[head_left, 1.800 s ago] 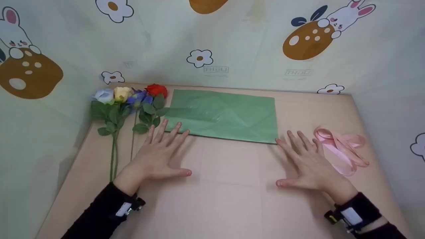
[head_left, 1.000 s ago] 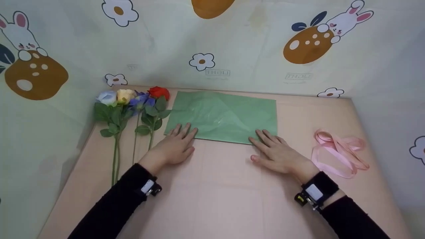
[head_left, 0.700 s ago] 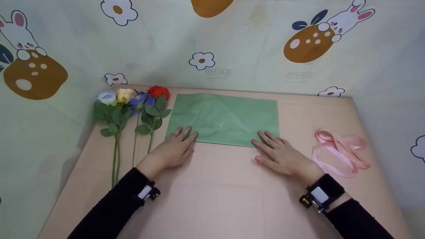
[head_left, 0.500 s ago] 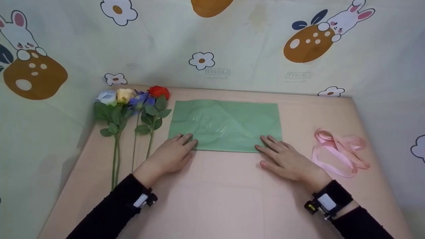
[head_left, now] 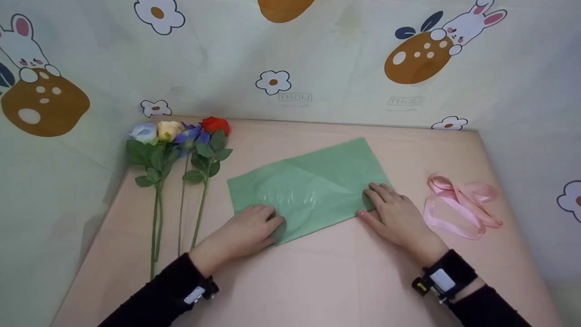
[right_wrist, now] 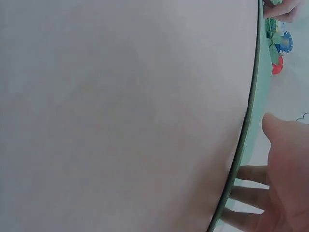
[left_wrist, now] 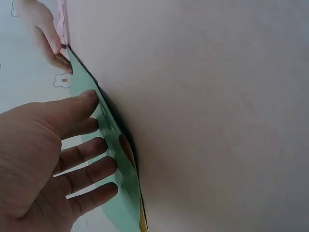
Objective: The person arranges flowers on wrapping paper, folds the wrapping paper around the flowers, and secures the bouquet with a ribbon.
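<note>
A folded green sheet (head_left: 313, 181), apparently wrapping paper, lies askew on the table, its left end nearer the person. On its lower left part rest the bent fingertips of the left hand (head_left: 247, 231). The left wrist view shows this hand's fingers (left_wrist: 91, 171) loosely spread against the green surface, the thumb near the edge. Near the sheet's right end, the right hand (head_left: 399, 220) touches it with its fingertips, the thumb standing apart at the near edge. In the right wrist view its fingers (right_wrist: 251, 195) reach over the dark rim of the sheet. Neither hand pinches it.
To the left lie artificial flowers: a light blue one (head_left: 143, 132), a cream rose (head_left: 169, 131), a purple-blue one (head_left: 188, 135) and a red rose (head_left: 214, 125), stems toward the person. A loosely looped pink ribbon (head_left: 465, 202) lies at the right. Patterned cloth (head_left: 317, 54) surrounds the table.
Both hands came inward from a wider spread onto the green sheet. It has slid toward the person and turned, its left end drawn nearer. Flowers and ribbon stay put.
</note>
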The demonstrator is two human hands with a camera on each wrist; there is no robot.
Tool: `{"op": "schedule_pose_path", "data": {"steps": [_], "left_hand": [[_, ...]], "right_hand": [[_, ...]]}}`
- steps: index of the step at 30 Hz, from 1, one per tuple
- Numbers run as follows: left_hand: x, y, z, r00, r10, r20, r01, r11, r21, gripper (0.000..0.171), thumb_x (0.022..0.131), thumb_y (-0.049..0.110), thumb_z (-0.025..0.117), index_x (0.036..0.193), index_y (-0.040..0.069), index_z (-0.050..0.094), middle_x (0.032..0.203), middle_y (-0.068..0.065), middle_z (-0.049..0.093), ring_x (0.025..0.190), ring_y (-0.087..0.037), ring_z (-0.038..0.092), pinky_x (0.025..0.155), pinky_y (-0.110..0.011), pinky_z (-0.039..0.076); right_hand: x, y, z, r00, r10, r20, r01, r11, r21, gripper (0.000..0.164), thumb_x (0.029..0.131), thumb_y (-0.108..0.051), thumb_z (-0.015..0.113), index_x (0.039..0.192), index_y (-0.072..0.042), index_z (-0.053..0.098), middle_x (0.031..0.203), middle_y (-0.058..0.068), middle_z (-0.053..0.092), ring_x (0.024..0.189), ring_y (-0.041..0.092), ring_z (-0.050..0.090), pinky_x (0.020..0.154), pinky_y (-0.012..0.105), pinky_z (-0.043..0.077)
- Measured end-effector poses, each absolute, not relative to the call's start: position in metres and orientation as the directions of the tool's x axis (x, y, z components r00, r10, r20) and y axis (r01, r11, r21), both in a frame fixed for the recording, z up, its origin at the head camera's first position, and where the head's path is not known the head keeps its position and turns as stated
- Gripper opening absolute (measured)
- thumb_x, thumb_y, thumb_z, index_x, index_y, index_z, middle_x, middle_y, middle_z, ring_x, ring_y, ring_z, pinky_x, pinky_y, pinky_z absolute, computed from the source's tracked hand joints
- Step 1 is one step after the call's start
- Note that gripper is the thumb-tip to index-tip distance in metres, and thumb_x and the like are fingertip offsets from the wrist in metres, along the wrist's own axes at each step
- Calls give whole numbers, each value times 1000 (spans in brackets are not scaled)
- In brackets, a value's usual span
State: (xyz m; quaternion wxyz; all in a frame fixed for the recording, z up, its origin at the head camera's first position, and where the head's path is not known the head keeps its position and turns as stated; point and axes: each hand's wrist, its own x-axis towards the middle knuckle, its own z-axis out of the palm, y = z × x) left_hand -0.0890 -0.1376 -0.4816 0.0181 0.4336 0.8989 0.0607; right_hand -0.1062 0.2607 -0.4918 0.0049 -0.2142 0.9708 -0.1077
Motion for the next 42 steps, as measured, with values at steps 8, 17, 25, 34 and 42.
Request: {"op": "schedule_pose_path", "data": {"steps": [8,17,25,34,42], "left_hand": [[-82,-125,-485,-550,835,6,834,549,63,51,103,42,79,144,14,65,145,-11,58,135,-32,54,110,-44,53],[-81,-113,-485,-482,860,-170,860,501,99,70,113,48,58,174,27,31,182,-6,22,166,-32,22,127,-55,35],[-72,-92,-491,-524,826,-209,841,540,27,63,117,52,41,175,31,28,182,-7,19,166,-30,23,126,-51,37],[-53,-63,-485,-519,821,-238,845,535,1,67,115,63,33,176,35,23,182,-13,15,163,-47,23,123,-55,41],[-50,-62,-482,-461,863,-206,883,468,-12,69,115,63,35,175,30,29,181,-13,20,165,-44,21,128,-52,35]], "right_hand": [[-117,253,-498,-921,-386,57,-389,896,-212,63,107,-41,68,154,-1,59,162,30,50,150,52,46,113,71,44],[-107,238,-497,-848,-526,69,-526,816,-238,56,110,-30,66,155,2,58,164,29,48,153,48,45,118,66,43],[-86,217,-498,-701,-712,-25,-688,686,-235,68,115,-49,53,166,-4,46,173,25,34,162,43,31,126,65,31],[-90,212,-499,-772,-624,-123,-590,775,-226,80,115,-52,47,169,5,28,178,24,22,166,43,18,130,66,17],[-96,218,-500,-819,-550,-164,-517,831,-206,105,109,-70,47,169,10,17,178,31,10,166,45,8,131,65,13]]}}
